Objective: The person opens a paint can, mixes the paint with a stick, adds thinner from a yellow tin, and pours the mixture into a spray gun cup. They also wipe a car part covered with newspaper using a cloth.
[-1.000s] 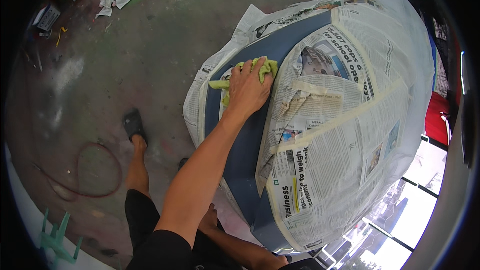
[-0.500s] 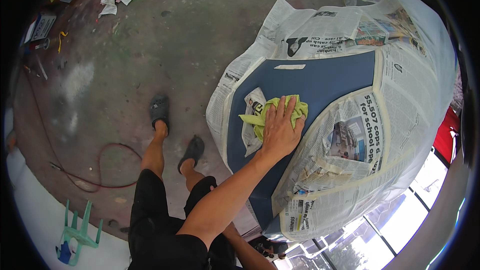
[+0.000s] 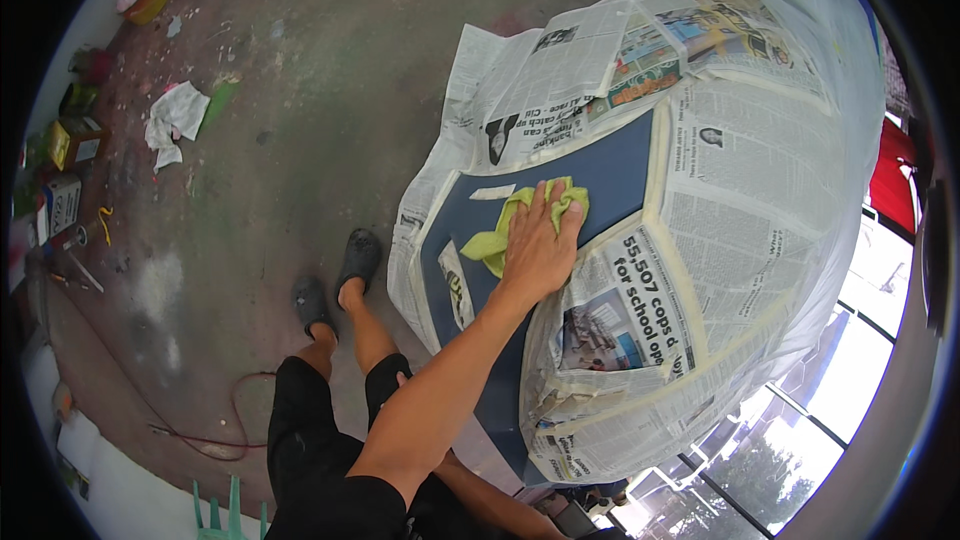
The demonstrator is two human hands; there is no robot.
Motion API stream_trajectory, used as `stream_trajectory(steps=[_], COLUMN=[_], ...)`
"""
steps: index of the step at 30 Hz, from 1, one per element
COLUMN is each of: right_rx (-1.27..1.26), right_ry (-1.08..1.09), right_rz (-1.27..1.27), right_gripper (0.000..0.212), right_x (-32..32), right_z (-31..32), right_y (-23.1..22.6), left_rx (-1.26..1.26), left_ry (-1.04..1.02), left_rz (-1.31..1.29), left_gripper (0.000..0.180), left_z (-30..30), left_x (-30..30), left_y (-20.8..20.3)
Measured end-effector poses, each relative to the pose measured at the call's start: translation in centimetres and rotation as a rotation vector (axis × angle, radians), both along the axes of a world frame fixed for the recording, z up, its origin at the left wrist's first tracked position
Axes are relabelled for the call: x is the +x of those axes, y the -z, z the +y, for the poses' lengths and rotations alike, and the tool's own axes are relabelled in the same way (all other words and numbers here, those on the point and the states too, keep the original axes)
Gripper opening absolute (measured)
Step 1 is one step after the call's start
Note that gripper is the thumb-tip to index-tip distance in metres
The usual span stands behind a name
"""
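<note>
- Head view: the right hand (image 3: pixel 538 252) lies flat on a yellow-green cloth (image 3: pixel 520 220), fingers spread and pressed down on it, not curled around it.
- The cloth is soft and crumpled. It sits on the upper part of a bare dark blue panel (image 3: pixel 610 175), smooth and curved, near the panel's top edge.
- Newspaper (image 3: pixel 740 190) taped with pale masking tape (image 3: pixel 655 175) frames the blue panel on the top, right and lower sides; the sheets are wrinkled and drape over a rounded body.
- A short strip of tape (image 3: pixel 492 192) lies on the panel just left of the cloth, apart from it.
- The left hand is hidden below the right arm, at the lower edge; whether its fingers are open or closed cannot be told.
- Left of the panel's edge lies open concrete floor (image 3: pixel 300 90), stained and dusty, with the person's dark sandals (image 3: pixel 358 258) near the newspaper's hem.
- A crumpled white rag (image 3: pixel 175 120) and small boxes (image 3: pixel 72 140) lie well apart at the far left; a red cord (image 3: pixel 240 410) loops on the floor.
</note>
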State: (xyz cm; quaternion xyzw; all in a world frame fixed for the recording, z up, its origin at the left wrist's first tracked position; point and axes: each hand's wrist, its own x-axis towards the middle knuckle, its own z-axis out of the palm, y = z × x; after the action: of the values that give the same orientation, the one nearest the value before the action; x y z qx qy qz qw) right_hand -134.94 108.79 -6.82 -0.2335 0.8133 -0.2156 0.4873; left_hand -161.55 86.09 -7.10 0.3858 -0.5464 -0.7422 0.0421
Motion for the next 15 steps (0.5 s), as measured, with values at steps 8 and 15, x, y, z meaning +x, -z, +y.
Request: stream_trajectory(steps=[8, 15], right_rx=[0.146, -0.302], right_ry=[0.046, 0.953], right_rz=[0.127, -0.270], right_gripper=[0.064, 0.071], right_x=[-3.0, -11.2], right_z=[0.3, -8.9], right_y=[2.2, -12.4], left_rx=[-0.030, 0.233], left_ry=[0.032, -0.251], left_rz=[-0.012, -0.254], left_gripper=[0.054, 0.056], left_z=[-0.1, -1.3], left_x=[-4.5, 16.4], left_y=[0.5, -8.8])
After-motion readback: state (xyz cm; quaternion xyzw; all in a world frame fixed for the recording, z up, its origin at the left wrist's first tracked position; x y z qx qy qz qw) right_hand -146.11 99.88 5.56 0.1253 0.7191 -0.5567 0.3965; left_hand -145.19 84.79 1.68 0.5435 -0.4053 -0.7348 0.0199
